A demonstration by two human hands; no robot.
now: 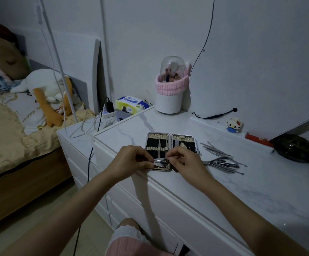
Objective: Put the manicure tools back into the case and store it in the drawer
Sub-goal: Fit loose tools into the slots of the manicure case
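The manicure case [171, 140] lies open flat on the white dresser top [233, 182], its black lining showing elastic loops with a few tools in them. My left hand [131, 160] and my right hand [184, 160] both pinch a silver nail clipper [160, 160] over the near end of the case's left half. A heap of loose steel manicure tools [222, 158], among them a nipper and thin probes, lies on the dresser just right of the case. The drawer fronts [168, 206] below the top are shut.
A white brush holder [170, 100] with a clear dome and pink band stands at the back. A small block figure [234, 125] and a red object [257, 138] sit on a ledge. A dark round object [294, 147] lies far right. Lower cabinet with cables and tissue pack [131, 104] stands left, beside a bed.
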